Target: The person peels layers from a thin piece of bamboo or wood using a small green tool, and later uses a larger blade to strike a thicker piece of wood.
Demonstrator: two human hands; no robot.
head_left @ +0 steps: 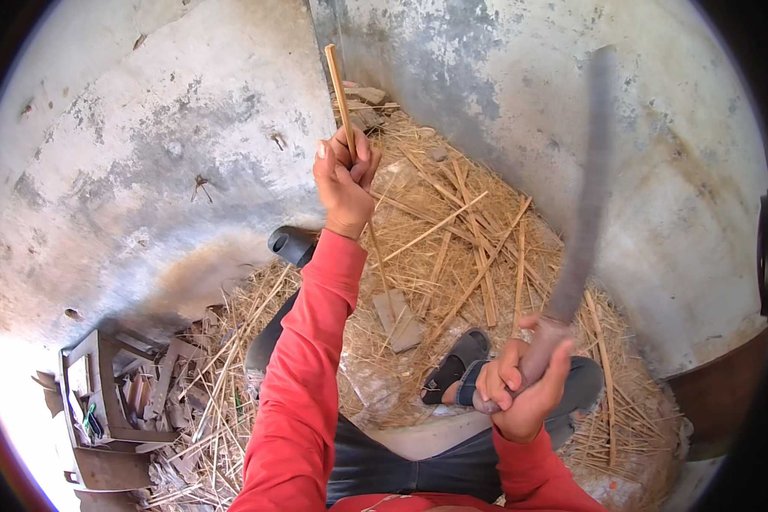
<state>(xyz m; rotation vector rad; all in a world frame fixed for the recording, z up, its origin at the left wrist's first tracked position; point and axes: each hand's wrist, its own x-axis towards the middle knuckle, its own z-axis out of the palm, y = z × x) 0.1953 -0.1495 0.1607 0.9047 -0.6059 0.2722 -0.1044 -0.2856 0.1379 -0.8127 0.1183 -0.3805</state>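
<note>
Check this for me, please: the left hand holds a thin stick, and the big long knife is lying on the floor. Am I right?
Not quite: the big long knife isn't lying on the floor. The head view shows the right hand holding it by its handle. The left hand does hold a thin stick.

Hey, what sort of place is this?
Probably a rough work corner: stained grey-white walls, thin tan wooden strips scattered over straw-like debris, and a long grey curved blade in the right hand.
</note>
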